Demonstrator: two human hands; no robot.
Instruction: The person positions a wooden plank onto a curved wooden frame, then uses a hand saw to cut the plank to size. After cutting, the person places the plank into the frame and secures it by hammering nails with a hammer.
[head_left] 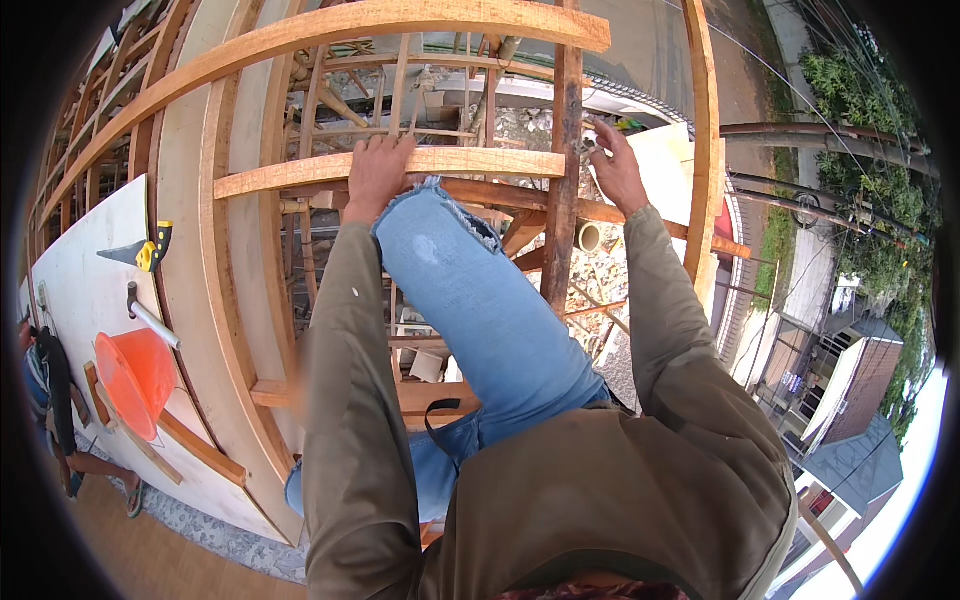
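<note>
My left hand (378, 178) is closed over a horizontal wooden beam (480, 162), with its fingers wrapped on the top edge. To the right, my right hand (620, 172) is raised beside a dark upright wooden post (564, 220). Its fingers are bent but apart, and nothing shows clearly between them. The beam's right end meets the post. My knee in torn blue jeans (470, 290) is bent just below the beam, between my two arms.
Left, a pale board (80, 270) carries a yellow-handled saw (150, 250), a hammer (150, 315) and an orange bucket (135, 380). A person (60, 400) is at far left. A long beam (400, 22) crosses above; below the open framing lies rubble. Cables and poles (830, 150) run at right.
</note>
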